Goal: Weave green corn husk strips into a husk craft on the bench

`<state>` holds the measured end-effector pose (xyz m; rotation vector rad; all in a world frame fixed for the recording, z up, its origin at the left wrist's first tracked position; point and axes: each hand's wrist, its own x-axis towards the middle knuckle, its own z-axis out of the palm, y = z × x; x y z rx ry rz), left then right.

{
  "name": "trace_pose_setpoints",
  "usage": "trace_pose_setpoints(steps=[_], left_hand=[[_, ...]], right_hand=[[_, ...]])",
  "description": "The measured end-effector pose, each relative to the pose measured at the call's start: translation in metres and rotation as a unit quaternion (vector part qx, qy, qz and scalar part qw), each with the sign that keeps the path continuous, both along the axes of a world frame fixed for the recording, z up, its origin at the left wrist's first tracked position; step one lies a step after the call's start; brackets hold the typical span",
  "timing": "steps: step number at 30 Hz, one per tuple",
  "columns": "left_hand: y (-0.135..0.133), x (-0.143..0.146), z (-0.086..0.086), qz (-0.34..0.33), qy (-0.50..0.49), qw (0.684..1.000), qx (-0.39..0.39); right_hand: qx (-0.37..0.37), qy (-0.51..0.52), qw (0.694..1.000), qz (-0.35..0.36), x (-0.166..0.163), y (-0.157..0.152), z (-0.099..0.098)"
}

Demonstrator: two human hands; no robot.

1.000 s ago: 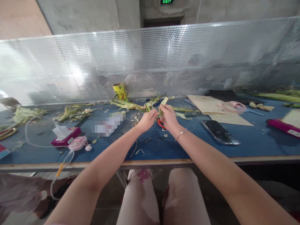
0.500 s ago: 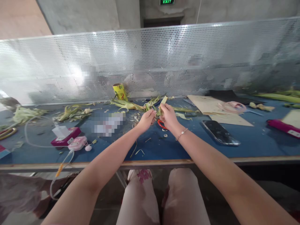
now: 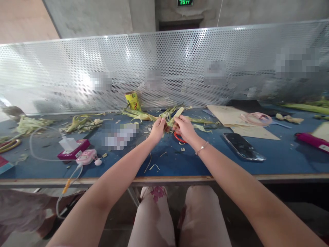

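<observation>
Both my hands meet over the middle of the blue table (image 3: pixel 282 157). My left hand (image 3: pixel 157 128) and my right hand (image 3: pixel 184 127) are closed on a pale green strip of corn husk (image 3: pixel 174 116), which sticks up between them. Just under my right hand lie red-handled scissors (image 3: pixel 178 138). A bracelet circles my right wrist. More green husks and leaves (image 3: pixel 140 116) lie just beyond my hands.
A black phone (image 3: pixel 243 146) lies right of my hands, a brown board (image 3: pixel 236 120) with a pink coil behind it. At left are a magenta box (image 3: pixel 73 153), a pink device with a cable, and husk piles. A yellow tube (image 3: pixel 132 100) stands before the perforated metal screen.
My hands have moved slightly away from me and closer together on the husk strip; its tip now leans more to the right.
</observation>
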<state>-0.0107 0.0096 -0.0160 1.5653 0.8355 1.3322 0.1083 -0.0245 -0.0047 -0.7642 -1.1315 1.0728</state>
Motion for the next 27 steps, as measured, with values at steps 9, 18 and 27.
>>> trace_pose_setpoints(steps=[9, 18, 27], left_hand=[[-0.019, -0.010, 0.012, 0.134, 0.187, 0.918, 0.322], [-0.029, -0.010, 0.018, 0.118, 0.313, 0.850, 0.407], [-0.024, -0.004, 0.012, 0.127, 0.326, 0.862, 0.367]], right_hand=[[0.000, -0.004, 1.000, -0.026, -0.001, -0.001, 0.000], [0.018, -0.038, 0.994, -0.103, 0.003, 0.001, -0.003], [0.032, -0.068, 0.987, -0.144, 0.003, 0.006, -0.008]])
